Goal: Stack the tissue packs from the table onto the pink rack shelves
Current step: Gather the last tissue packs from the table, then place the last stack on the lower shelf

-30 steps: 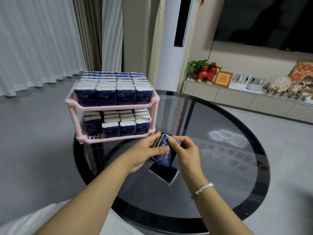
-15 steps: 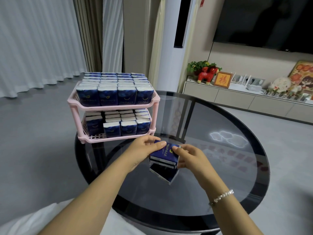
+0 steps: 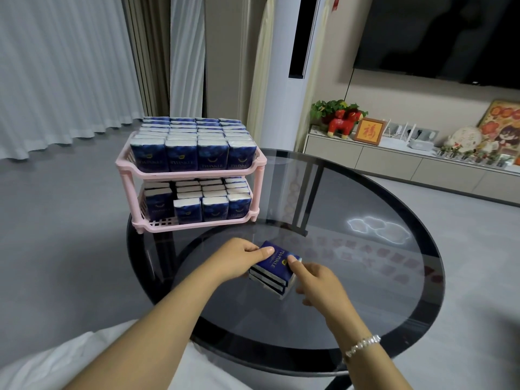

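Nearby, seemingly full pink rack [image 3: 194,173].

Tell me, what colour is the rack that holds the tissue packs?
The rack is pale pink; the head view shows it clearly.

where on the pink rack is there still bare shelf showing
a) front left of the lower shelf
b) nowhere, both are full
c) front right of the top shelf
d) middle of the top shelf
a: the lower shelf of the pink rack shows bare pink grid at its front left corner, while the top shelf is packed with tissue packs right across its front.
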